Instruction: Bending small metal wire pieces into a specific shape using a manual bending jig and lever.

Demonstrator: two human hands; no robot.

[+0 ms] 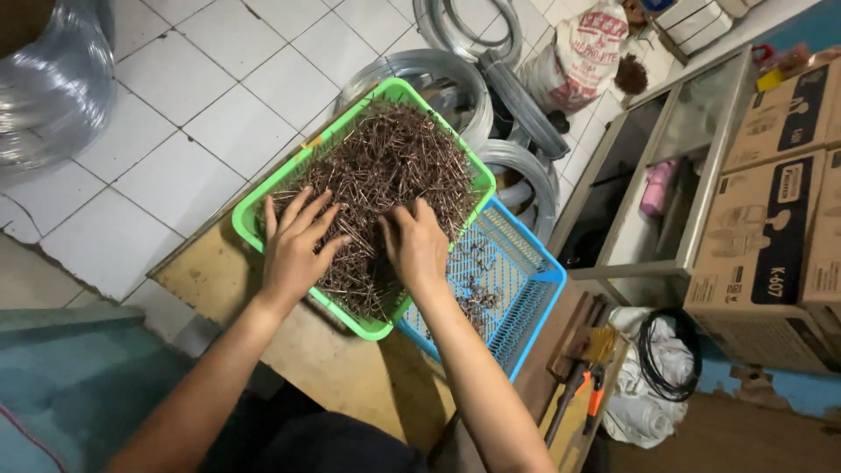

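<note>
A green plastic basket (248, 217) sits on a worn wooden tabletop (337, 368) and is heaped with brown nails (394, 158). My left hand (296, 247) lies flat on the nails at the basket's near left, fingers spread. My right hand (416, 243) rests on the pile just to the right of it, fingers curled down into the nails. Whether either hand grips any nails is hidden. A blue plastic basket (526, 302) lies partly under the green one at the right, with a few nails scattered in it.
Coils of grey wire (517, 96) lie on the white tiled floor (193, 96) beyond the baskets. A printed sack (587, 44) stands at the back. Cardboard boxes (771, 228) and a metal-framed glass counter (666, 175) are at the right. Hand tools (583, 377) and a black cable coil (670, 350) lie nearby.
</note>
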